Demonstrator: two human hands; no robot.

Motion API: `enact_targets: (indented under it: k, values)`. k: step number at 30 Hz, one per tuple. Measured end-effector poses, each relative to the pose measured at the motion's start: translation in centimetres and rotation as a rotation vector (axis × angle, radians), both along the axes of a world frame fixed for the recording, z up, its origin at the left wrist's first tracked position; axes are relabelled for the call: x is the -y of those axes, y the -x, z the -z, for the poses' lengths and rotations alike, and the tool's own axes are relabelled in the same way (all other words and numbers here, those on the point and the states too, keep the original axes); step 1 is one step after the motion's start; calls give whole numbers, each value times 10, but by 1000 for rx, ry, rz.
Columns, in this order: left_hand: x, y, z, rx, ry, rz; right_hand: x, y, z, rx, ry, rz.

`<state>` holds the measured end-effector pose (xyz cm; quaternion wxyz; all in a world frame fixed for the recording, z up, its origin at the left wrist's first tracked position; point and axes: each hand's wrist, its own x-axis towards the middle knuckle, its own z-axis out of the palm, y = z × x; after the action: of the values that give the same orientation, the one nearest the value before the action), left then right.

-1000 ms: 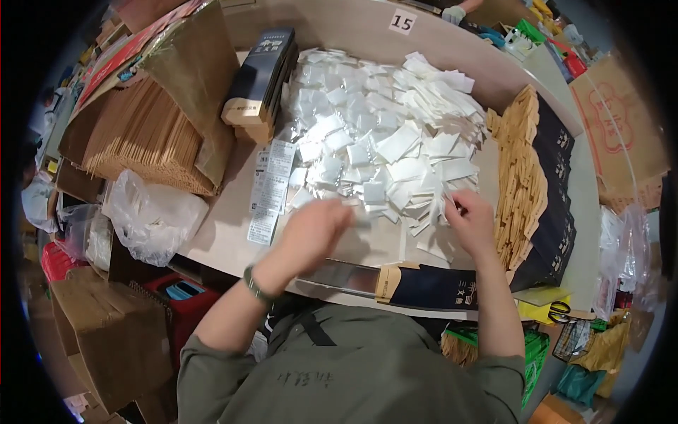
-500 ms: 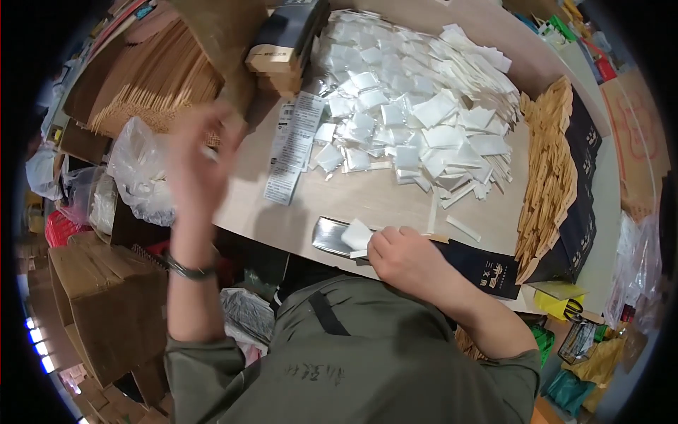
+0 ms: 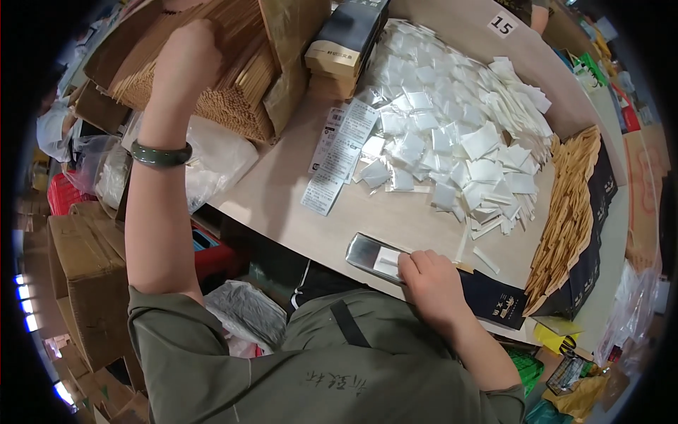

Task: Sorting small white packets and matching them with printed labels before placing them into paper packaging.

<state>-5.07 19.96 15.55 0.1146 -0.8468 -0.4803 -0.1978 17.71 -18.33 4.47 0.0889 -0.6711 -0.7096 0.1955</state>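
My left hand [image 3: 187,60] is over a large open cardboard box [image 3: 293,63] packed with thin wooden sticks [image 3: 236,106] that look like chopsticks. Its fingers are turned away and hidden, so any grip does not show. At the table's near edge, my right hand [image 3: 432,286] has its fingers closed on a small white packet [image 3: 387,261]. This packet lies over a silver metal piece [image 3: 364,250] with a rounded end. From beneath the right hand a dark blue paper sleeve [image 3: 494,300] sticks out to the right.
Small white packets [image 3: 452,134] are heaped mid-table. Fanned dark blue sleeves with tan ends [image 3: 565,212] stand right. A dark box [image 3: 346,35] and printed label strips [image 3: 339,155] lie near the carton. A clear plastic bag [image 3: 219,162] hangs left; a brown carton [image 3: 92,275] stands below.
My left hand has moved up and away from me, onto the sticks in the box. My right hand stays at the white packet and sleeve. The whole view has shifted.
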Motion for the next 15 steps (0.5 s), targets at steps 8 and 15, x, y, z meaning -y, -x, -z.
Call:
enact_targets:
  k: [8, 15]
  values:
    - [89, 48, 28, 810, 43, 29, 20, -15, 7, -10, -274, 25]
    - [218, 23, 133, 857, 1149, 336, 22, -14, 9, -111, -447, 26]
